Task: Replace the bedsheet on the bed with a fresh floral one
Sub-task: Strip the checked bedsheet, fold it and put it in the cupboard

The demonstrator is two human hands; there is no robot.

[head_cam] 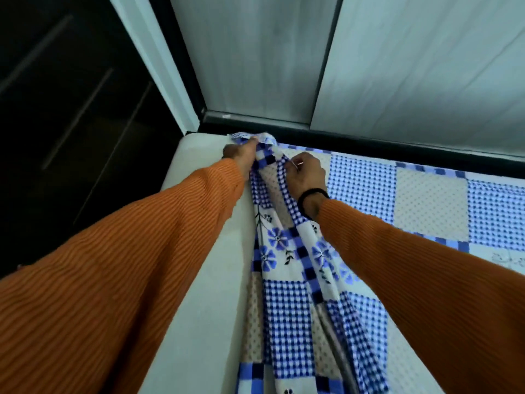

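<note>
**A:** Closest to you, down at 6 o'clock, the floral sheet (287, 302) is all bunched into a long rope running up the frame. Why haven't you spread it yet?

**B:** My guess is you're sorting the corner first. That bunch lies right along the bare strip of mattress (204, 294) at 7 o'clock, so that side isn't covered, while the part toward 3 o'clock already lies flat. Makes sense to gather the slack in one ridge so you can drag it over in one go.

**A:** And the orange sleeves (113, 280) reaching way forward?

**B:** You're stretching for the far corner, up around 12 o'clock. Your left hand (241, 156) has its fingers curled round the very tip of the sheet, right at the mattress corner. Your right hand (305, 174), the one with the black band on the wrist, pinches the fold just beside it, toward 1 o'clock. Neither hand is spread; both are closed on cloth.

**A:** Why both on one spot?

**B:** Probably one anchors the corner while the other feeds the edge. I can't tell if it's tucked under yet, the fabric hides that.

**A:** Beyond that?

**B:** The dark frame edge (369, 143) hugs the mattress, then pale wall panels (426, 66) behind. Tight gap, so watch your knuckles.
</note>
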